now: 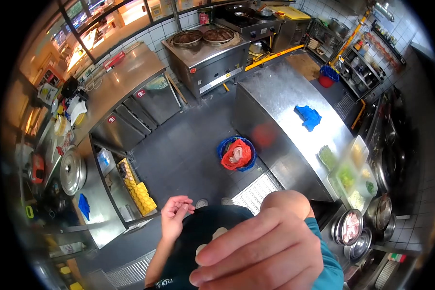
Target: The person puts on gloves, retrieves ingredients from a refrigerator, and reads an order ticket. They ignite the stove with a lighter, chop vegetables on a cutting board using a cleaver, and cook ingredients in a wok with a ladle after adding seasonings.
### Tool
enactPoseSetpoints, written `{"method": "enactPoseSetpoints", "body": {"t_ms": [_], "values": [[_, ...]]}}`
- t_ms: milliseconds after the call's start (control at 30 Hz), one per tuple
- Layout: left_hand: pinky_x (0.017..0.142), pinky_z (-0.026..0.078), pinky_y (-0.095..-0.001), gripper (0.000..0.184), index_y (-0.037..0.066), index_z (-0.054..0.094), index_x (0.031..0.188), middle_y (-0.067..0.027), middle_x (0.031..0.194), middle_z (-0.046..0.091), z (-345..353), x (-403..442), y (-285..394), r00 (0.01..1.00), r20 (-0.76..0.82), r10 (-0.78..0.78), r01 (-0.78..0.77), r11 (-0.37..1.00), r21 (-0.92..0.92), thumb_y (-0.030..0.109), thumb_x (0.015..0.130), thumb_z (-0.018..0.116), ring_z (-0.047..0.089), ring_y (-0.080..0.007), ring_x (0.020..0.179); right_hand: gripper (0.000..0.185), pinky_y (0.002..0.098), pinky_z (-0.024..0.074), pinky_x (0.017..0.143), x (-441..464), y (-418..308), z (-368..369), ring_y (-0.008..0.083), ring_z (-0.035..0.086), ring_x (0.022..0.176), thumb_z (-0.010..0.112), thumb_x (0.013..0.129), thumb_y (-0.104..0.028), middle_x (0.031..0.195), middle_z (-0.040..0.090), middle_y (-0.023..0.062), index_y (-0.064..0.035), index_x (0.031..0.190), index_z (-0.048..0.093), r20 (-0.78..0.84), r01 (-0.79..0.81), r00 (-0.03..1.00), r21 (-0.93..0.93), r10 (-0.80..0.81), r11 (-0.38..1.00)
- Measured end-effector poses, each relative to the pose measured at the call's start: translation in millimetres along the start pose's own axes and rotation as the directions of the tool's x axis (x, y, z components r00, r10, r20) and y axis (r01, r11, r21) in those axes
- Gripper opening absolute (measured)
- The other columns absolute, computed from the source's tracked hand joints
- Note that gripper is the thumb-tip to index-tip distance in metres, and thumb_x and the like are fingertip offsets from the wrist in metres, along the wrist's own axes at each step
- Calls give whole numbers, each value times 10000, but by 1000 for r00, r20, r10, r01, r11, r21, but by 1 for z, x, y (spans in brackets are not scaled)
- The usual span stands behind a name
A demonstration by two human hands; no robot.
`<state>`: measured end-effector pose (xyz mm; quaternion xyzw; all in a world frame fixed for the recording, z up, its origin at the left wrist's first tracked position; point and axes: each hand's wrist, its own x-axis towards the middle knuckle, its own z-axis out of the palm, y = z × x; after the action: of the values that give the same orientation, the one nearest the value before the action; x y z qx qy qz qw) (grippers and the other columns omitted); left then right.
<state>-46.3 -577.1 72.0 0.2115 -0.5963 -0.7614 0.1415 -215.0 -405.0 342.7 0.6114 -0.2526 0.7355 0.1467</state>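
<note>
My right hand [266,241] is large and close to the camera at the bottom centre, raised in front of my dark apron [203,227]. Its fingers are bent and point left; its palm side is hidden, so I cannot make out whether it holds anything. Lower and to the left, my left hand [177,212] hangs beside the apron with its fingers loosely curled and apart, holding nothing. Beyond the hands, on the dark floor, stands a blue-lined bin [236,153] with a red bag in it.
A steel counter [275,96] at the right bears a blue cloth [308,118] and food containers [348,179]. On the left are another counter [125,72], a round lid [73,171] and yellow egg trays [141,197]. A stove unit [205,63] stands at the back.
</note>
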Motion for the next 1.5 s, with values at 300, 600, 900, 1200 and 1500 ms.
{"method": "enactPoseSetpoints", "body": {"t_ms": [300, 600, 900, 1200, 1500], "values": [[794, 563, -288, 154, 1, 633, 1176, -75, 1031, 712, 50, -20, 26, 994, -63, -88, 94, 991, 96, 8, 1031, 582, 674, -131, 848, 73, 466, 601, 918, -8, -11, -35, 300, 777, 900, 716, 901, -31, 938, 770, 158, -3, 855, 667, -46, -130, 991, -93, 126, 987], [790, 561, -284, 141, 0, 636, 1162, -71, 1019, 710, 48, -48, -5, 975, -198, -102, 103, 995, -6, 11, 1033, 580, 671, -127, 843, 137, 420, 580, 950, -9, -19, -3, 230, 771, 912, 741, 901, -74, 941, 788, 106, -21, 778, 712, -81, -466, 883, -30, 463, 884], [786, 559, -279, 129, 0, 639, 1148, -67, 1007, 709, -5, -67, -14, 945, -323, -53, 22, 995, -97, 13, 1035, 579, 669, -123, 839, 129, 385, 578, 938, -12, 8, 71, 224, 768, 908, 760, 901, -101, 937, 789, 112, 28, 905, 770, 190, -499, 861, 136, 472, 856], [781, 558, -275, 118, -1, 642, 1135, -62, 995, 708, -148, -114, -2, 862, -506, -25, -62, 986, -154, 15, 1037, 577, 666, -120, 834, 137, 409, 622, 657, -43, 55, 260, 225, 706, 690, 767, 854, -54, 810, 715, 105, -6, 794, 653, 28, -142, 989, 393, 143, 909], [777, 557, -265, 104, -1, 648, 1112, -60, 980, 707, -278, -181, 2, 796, -602, -61, -91, 972, -218, 12, 1036, 578, 668, -117, 840, 162, 389, 601, 590, -53, 66, 417, 221, 659, 602, 753, 825, -51, 716, 692, 113, -13, 748, 615, 136, -352, 934, 515, 331, 782]]}}
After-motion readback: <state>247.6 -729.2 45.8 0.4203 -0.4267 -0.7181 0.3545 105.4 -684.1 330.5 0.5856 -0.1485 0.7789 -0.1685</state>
